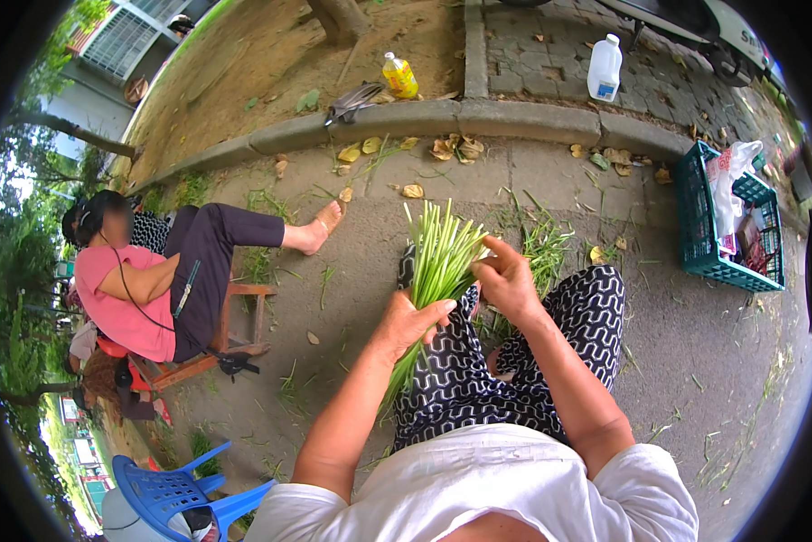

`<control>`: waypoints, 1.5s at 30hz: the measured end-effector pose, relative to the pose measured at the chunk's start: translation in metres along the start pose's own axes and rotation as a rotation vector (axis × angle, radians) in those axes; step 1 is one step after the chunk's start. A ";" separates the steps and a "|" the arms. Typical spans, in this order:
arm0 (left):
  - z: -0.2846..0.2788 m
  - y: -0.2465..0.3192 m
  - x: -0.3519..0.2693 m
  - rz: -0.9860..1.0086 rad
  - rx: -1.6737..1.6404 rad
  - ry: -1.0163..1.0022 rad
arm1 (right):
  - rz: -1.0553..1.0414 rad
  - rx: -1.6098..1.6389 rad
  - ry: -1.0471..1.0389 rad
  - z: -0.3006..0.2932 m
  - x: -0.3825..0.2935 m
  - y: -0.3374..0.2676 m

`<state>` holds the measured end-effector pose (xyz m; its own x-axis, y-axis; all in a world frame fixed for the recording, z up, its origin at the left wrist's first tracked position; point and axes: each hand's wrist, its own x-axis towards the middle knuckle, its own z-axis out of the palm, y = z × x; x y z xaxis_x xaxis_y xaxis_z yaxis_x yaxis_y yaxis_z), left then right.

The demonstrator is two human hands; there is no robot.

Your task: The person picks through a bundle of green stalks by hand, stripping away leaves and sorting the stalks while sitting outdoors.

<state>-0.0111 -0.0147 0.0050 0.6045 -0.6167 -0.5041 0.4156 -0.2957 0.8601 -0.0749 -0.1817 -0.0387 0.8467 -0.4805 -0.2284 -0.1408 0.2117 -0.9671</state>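
Note:
A thick bunch of long green stalks (pixel 443 261), pale at the cut ends, fans out above my lap. Its lower part is gripped by my left hand (pixel 412 325), the thumb lying across the stalks. The darker leafy ends trail below that hand beside my left thigh. At the bunch's right edge, near the pale ends, the fingers of my right hand (pixel 507 278) touch the stalks; whether they pinch one is hidden. Loose green trimmings (pixel 545 247) lie on the pavement beyond my right hand, between and past my knees.
A teal plastic crate (pixel 731 264) with bags stands at right. Along the concrete curb (pixel 528 122) are a yellow-labelled bottle (pixel 400 76) and a white jug (pixel 605 68). A person (pixel 134 291) sits at left on a wooden chair (pixel 243 318). A blue plastic chair (pixel 158 498) stands lower left.

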 end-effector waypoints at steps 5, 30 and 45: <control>-0.003 -0.003 0.001 -0.003 0.002 -0.020 | -0.052 0.270 0.318 -0.018 0.012 -0.012; -0.001 -0.002 0.001 -0.011 0.044 -0.012 | -0.171 -0.390 -0.257 -0.007 0.019 -0.024; -0.003 -0.002 0.003 -0.019 0.072 -0.009 | 0.041 -0.365 -0.566 -0.008 0.032 -0.052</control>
<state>-0.0082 -0.0139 0.0016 0.5909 -0.6165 -0.5204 0.3771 -0.3591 0.8537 -0.0443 -0.2148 0.0030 0.9613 0.0625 -0.2682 -0.2587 -0.1289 -0.9573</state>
